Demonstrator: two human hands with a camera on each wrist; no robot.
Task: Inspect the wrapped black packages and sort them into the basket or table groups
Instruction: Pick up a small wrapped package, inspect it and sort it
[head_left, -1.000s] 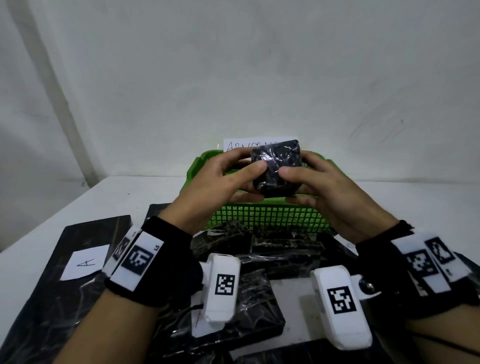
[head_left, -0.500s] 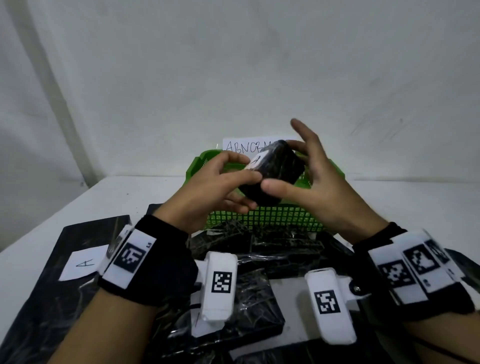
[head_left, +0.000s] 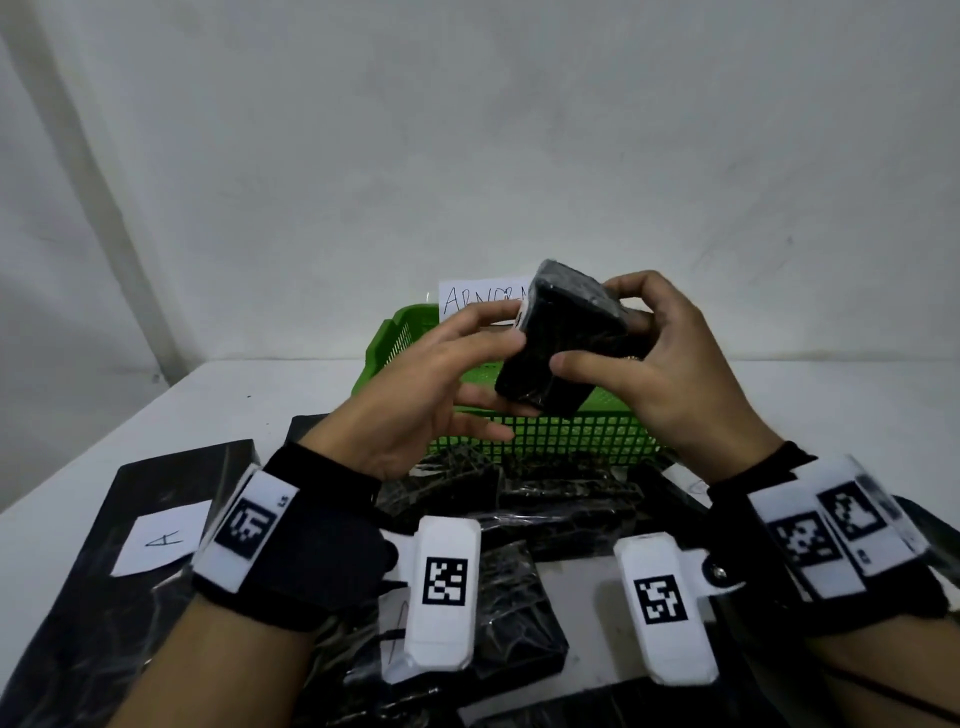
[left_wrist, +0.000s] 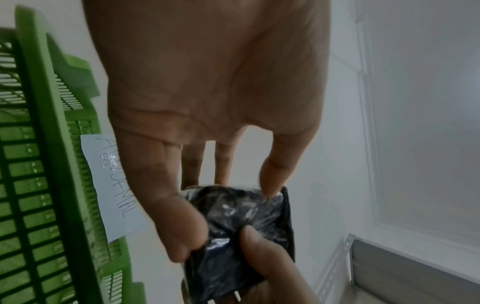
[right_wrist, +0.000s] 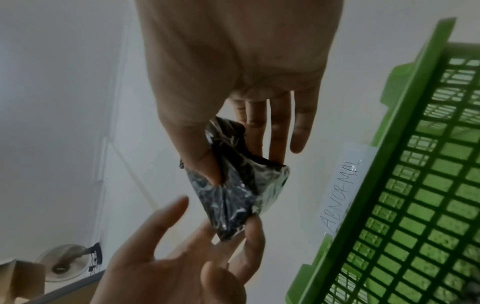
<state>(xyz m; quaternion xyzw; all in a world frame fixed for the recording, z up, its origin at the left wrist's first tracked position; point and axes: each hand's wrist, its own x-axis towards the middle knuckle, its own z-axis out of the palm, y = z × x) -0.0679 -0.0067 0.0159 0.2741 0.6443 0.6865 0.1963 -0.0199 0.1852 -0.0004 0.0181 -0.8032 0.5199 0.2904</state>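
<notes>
A black package (head_left: 550, 322) in clear wrap is held up in front of the green basket (head_left: 395, 332), tilted on end. My left hand (head_left: 511, 374) pinches its left edge, thumb on the near face and fingers underneath. My right hand (head_left: 589, 325) grips its right side, thumb on the near face and fingers curled over the top. In the left wrist view both thumbs press the crinkled package (left_wrist: 233, 226). The right wrist view has the package (right_wrist: 233, 195) between my right thumb and fingers, with a left fingertip at its lower corner.
The basket (right_wrist: 415, 185) bears a paper label reading ABNORMAL (head_left: 478, 299). Several more wrapped black packages (head_left: 566, 499) lie on the white table (head_left: 831, 405) under my wrists. A black sheet (head_left: 104, 597) at the left carries a paper marked A (head_left: 161, 540).
The package has been turned from lying flat toward me to standing tilted on end. My right fingers spread away for a moment and have curled back over its top.
</notes>
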